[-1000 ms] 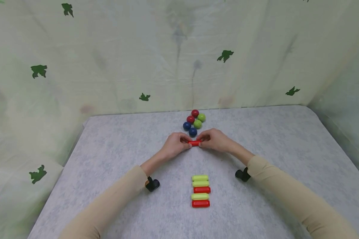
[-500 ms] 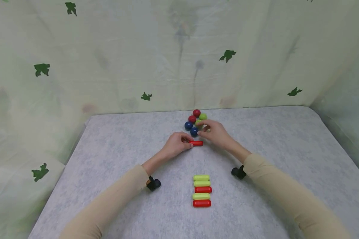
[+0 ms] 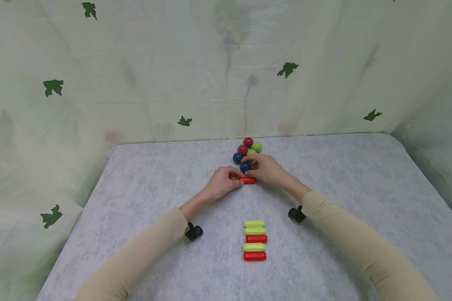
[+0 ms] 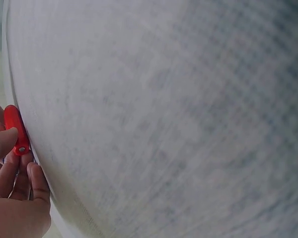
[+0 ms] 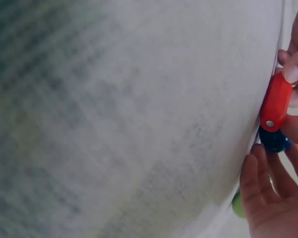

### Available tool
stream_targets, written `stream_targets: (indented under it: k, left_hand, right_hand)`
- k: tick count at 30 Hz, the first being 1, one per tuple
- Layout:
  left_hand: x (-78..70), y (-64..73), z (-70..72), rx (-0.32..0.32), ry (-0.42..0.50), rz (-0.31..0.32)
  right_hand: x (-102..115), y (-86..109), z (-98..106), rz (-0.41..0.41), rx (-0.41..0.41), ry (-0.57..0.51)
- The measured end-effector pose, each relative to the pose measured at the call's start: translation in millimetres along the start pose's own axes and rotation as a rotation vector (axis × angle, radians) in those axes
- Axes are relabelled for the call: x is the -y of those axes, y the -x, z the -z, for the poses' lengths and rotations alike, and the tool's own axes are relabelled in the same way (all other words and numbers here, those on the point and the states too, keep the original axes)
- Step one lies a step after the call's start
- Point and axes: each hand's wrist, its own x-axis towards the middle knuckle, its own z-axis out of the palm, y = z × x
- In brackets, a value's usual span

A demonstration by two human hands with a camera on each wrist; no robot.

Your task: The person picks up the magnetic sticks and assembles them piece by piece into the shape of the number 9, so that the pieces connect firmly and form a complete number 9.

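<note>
In the head view, my left hand [image 3: 221, 183] pinches the left end of a red magnetic rod [image 3: 248, 180], which lies crosswise. The left wrist view shows a round metal dot on the end of that red rod [image 4: 16, 130]. My right hand [image 3: 269, 169] has its thumb and index finger around a dark blue ball [image 3: 245, 167] just behind the rod. From the right wrist, the blue ball [image 5: 274, 141] appears partly hidden behind the rod and the fingers. Another blue ball [image 3: 238, 158] sits just beyond.
Two red balls [image 3: 248, 142] and two green balls [image 3: 256, 146] cluster near the table's far edge. Closer to me, several yellow rods [image 3: 254, 223] and red rods [image 3: 254, 256] lie stacked in a column on the grey tabletop [image 3: 154, 179]. A patterned cloth [image 3: 143, 75] hangs behind.
My right hand has let go of the red rod's right end, moved back to the balls and closed around the nearer blue one. The left hand keeps its pinch on the rod.
</note>
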Motion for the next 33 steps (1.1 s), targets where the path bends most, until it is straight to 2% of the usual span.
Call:
stream_targets:
  k: [8,16,25,33]
  left_hand:
    - [-1.1,1.2,-0.2,0.0,0.009,0.004]
    - [0.0,1.4,-0.9,-0.006,-0.006,0.006]
    - [-1.2,1.5,-1.2,-0.009,-0.017,0.025]
    - [-0.3,2.4,-1.6,-0.016,-0.022,0.03]
  right_hand:
    - [-2.6,3.8,4.7,-0.015,0.01,-0.03]
    - [-10.5,16.3,13.6,-0.043,-0.004,-0.1]
    - [-16.1,35.3,23.4,-0.074,0.046,-0.067]
    - [-14.9,44.1,24.8,-0.082,0.074,-0.02]
